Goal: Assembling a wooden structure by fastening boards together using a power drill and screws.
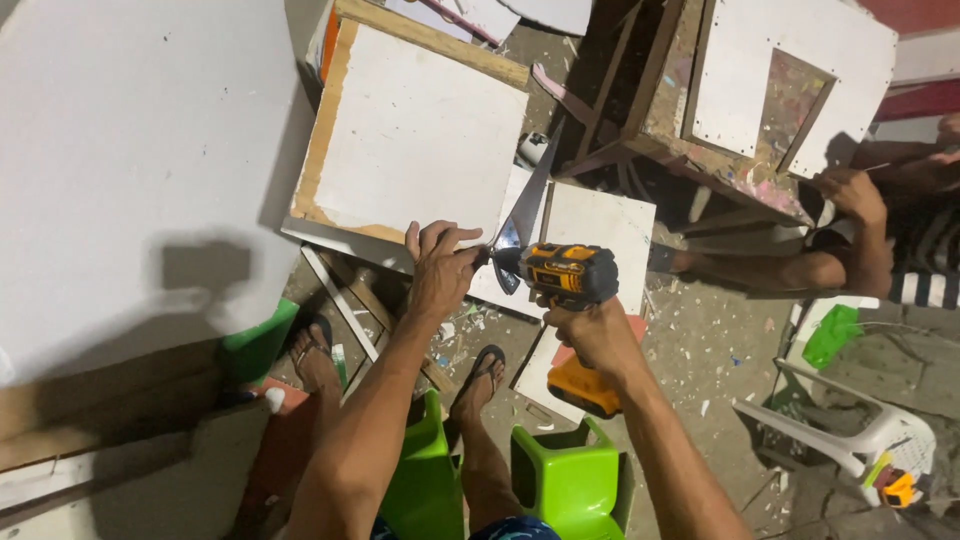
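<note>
Two hands: drill [570, 277] in right grip [590, 335].

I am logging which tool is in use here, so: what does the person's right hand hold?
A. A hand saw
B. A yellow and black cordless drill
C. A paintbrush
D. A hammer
B: the right hand grips a yellow and black cordless drill, its battery base below the fist, while the left hand is at its front end, by a shiny metal strip.

Packages: none seen.
Labels: none seen, from twelve o'clock round to twelve.
Signs: none seen.
Screens: none seen.
</note>
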